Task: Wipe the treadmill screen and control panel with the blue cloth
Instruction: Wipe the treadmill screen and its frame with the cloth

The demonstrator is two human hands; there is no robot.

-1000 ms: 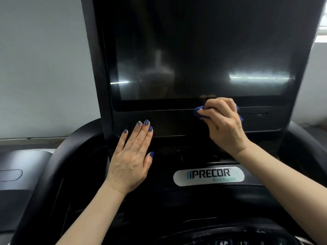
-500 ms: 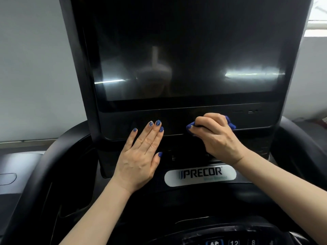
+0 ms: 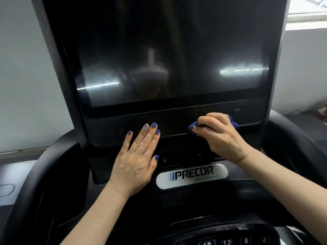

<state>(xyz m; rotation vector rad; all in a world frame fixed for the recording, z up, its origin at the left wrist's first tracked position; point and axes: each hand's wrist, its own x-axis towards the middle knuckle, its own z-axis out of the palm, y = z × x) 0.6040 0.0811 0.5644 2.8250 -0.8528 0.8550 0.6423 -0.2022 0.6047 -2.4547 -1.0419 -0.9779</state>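
Note:
The treadmill's big dark screen (image 3: 168, 55) fills the upper middle, with a black panel strip (image 3: 177, 122) below it. My right hand (image 3: 219, 137) grips the bunched blue cloth (image 3: 192, 127) and presses it against that strip, right of centre; most of the cloth is hidden under the fingers, with a bit showing at each side. My left hand (image 3: 139, 160) lies flat with straight fingers on the strip's lower left part and the ledge under it. A control panel (image 3: 228, 240) with lit number keys peeks in at the bottom edge.
A white PRECOR badge (image 3: 192, 175) sits just below the hands. Curved black handrails (image 3: 44, 167) flank the console on both sides. A pale wall (image 3: 26, 85) stands behind on the left, and a neighbouring machine's grey surface (image 3: 10, 188) shows at lower left.
My right hand has carried the cloth down from the screen's lower edge onto the panel strip. The left hand has stayed flat in its place; the view has shifted slightly.

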